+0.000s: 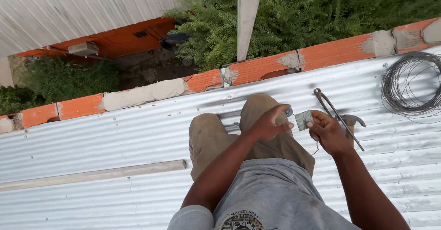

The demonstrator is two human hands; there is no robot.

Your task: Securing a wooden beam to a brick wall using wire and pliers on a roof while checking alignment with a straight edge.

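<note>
I kneel on a corrugated metal roof [115, 133]. My left hand [268, 123] pinches a small dark nail-like piece [288, 111] at its fingertips. My right hand [327, 131] holds a small square greenish-grey metal piece [303, 120] between thumb and fingers, right beside the left fingertips. A thin wire hangs down below my right hand. Pincers [334, 113] and a hammer [353, 121] lie on the roof just behind my right hand.
A coil of dark wire [410, 85] lies at the right. A wooden batten [96, 175] lies across the sheets at the left. An orange brick wall top [257, 67] marks the roof's edge, with bushes and a drop beyond. A pale post [248, 14] rises behind it.
</note>
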